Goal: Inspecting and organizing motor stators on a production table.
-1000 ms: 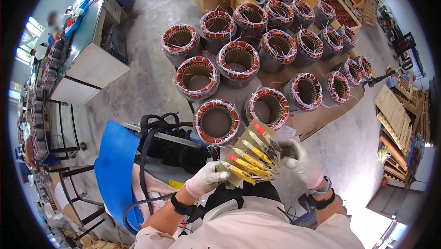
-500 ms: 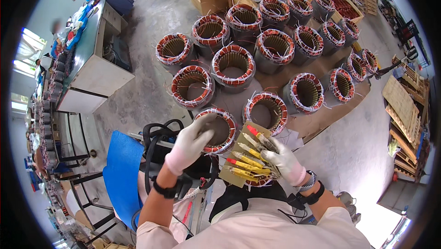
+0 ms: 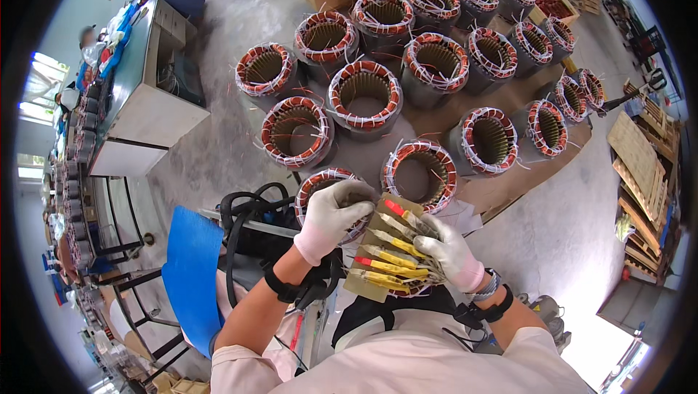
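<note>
White gloves cover both my hands. My right hand (image 3: 449, 252) is closed around the lead wires (image 3: 392, 257), several of them in yellow sleeves and some in red, fanned across a flat brown card (image 3: 372, 286). My left hand (image 3: 336, 216) is at the card's upper left corner, fingers drawn together near the tip of the top red sleeve. Whatever its fingertips hold, if anything, is too small to make out. Behind that hand stands a motor stator (image 3: 304, 201) with orange-red windings laced in white, partly covered by it. Another stator (image 3: 420, 176) stands just beyond the card.
Rows of similar stators (image 3: 365, 99) fill the floor ahead, some on brown sheeting. Black hoses (image 3: 236, 212) and a blue panel (image 3: 193, 270) lie to my left, with a workbench (image 3: 149, 129) farther off. Wooden pallets (image 3: 640, 169) lean at the right.
My left hand has moved right and slightly down to the card's upper corner, its fingers closing together. The right hand keeps its hold on the lead wires. The view has shifted slightly.
</note>
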`<state>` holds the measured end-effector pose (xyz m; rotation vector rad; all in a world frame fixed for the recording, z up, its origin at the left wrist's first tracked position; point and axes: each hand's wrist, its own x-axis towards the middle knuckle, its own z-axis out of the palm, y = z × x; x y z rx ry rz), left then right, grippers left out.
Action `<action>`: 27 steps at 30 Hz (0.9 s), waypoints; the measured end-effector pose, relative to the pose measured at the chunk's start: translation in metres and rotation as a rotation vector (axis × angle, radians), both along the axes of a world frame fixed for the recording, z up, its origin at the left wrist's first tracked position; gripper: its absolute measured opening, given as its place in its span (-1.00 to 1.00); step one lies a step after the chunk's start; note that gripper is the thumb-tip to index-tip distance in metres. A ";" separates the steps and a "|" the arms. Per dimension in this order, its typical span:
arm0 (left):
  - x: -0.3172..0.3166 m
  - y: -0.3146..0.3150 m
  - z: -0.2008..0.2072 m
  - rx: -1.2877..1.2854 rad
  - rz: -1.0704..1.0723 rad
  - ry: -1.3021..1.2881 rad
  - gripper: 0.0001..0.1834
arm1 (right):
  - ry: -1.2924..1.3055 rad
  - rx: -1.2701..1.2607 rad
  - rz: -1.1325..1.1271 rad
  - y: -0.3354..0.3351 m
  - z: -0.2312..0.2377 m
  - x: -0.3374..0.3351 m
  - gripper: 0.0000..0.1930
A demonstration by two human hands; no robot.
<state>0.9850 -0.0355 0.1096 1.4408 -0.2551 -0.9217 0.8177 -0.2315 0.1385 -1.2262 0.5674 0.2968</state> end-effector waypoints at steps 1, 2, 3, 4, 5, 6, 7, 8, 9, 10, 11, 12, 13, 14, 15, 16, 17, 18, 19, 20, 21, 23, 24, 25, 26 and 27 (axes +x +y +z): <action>-0.001 -0.001 -0.001 0.003 0.005 0.005 -0.72 | 0.005 0.003 0.005 0.000 0.001 0.001 -0.49; -0.002 -0.002 -0.001 -0.006 0.023 0.009 -0.72 | 0.016 0.018 0.002 0.000 0.004 0.002 -0.48; -0.002 -0.002 -0.001 -0.015 0.041 0.012 -0.72 | 0.027 0.032 0.000 0.000 0.005 0.003 -0.46; -0.002 -0.003 0.001 -0.024 0.050 0.019 -0.72 | 0.032 0.031 0.001 -0.001 0.005 0.002 -0.46; -0.001 -0.003 0.002 -0.024 0.052 0.023 -0.72 | 0.030 0.045 0.013 -0.002 0.005 0.002 -0.44; -0.001 -0.004 0.003 -0.004 0.050 0.016 -0.72 | 0.028 0.059 0.024 -0.002 0.005 0.002 -0.42; -0.001 -0.004 0.003 0.016 0.050 0.007 -0.73 | 0.030 0.060 0.026 -0.001 0.007 0.003 -0.42; -0.001 -0.004 0.002 0.018 0.052 0.009 -0.73 | 0.026 0.058 0.026 -0.001 0.010 0.004 -0.42; -0.001 -0.004 0.001 0.017 0.050 -0.005 -0.73 | 0.021 0.057 0.025 0.000 0.012 0.005 -0.42; -0.001 -0.004 0.001 0.017 0.048 -0.020 -0.73 | 0.022 0.058 0.027 0.000 0.012 0.005 -0.42; -0.002 -0.004 0.000 0.018 0.051 -0.019 -0.73 | 0.025 0.043 0.036 0.000 0.012 0.005 -0.41; -0.003 -0.004 -0.002 0.017 0.053 -0.035 -0.73 | 0.028 0.029 0.046 0.000 0.013 0.004 -0.40; -0.003 -0.004 -0.002 0.015 0.054 -0.051 -0.73 | 0.027 0.029 0.047 -0.001 0.013 0.003 -0.40; -0.003 -0.004 0.000 0.015 0.055 -0.053 -0.73 | 0.022 0.026 0.072 -0.003 0.012 0.002 -0.39; -0.004 -0.003 0.005 0.102 0.060 -0.199 -0.73 | 0.016 0.023 0.096 -0.004 0.012 0.001 -0.39; -0.004 -0.004 0.009 0.186 0.061 -0.344 -0.73 | 0.014 0.021 0.094 -0.003 0.012 0.001 -0.39; -0.003 -0.004 0.015 0.183 0.059 -0.347 -0.73 | 0.009 0.060 0.061 -0.001 0.011 0.001 -0.37; -0.002 -0.005 0.024 0.220 0.059 -0.460 -0.72 | 0.004 0.099 0.028 0.000 0.010 0.001 -0.35; -0.002 -0.004 0.030 0.257 0.061 -0.573 -0.71 | 0.000 0.098 0.029 0.001 0.009 0.000 -0.35; 0.001 -0.006 0.030 0.212 0.043 -0.702 -0.72 | -0.021 0.116 0.004 0.002 0.006 -0.001 -0.31; 0.003 -0.007 0.032 0.210 0.044 -0.706 -0.72 | -0.043 0.134 -0.020 0.003 0.004 -0.002 -0.27; 0.006 -0.007 0.038 0.135 -0.074 -0.266 -0.72 | -0.078 0.156 -0.105 0.009 0.003 -0.006 -0.23; 0.007 -0.007 0.041 0.032 -0.062 0.021 -0.72 | -0.109 0.178 -0.190 0.010 0.003 -0.007 -0.18; 0.007 -0.005 0.045 0.031 -0.064 0.020 -0.72 | -0.110 0.176 -0.192 0.010 0.004 -0.008 -0.18; 0.007 -0.002 0.049 -0.009 -0.065 0.065 -0.74 | -0.111 0.180 -0.198 0.010 0.006 -0.008 -0.13; 0.008 0.001 0.054 -0.050 -0.066 0.111 -0.75 | -0.112 0.184 -0.204 0.009 0.007 -0.008 -0.08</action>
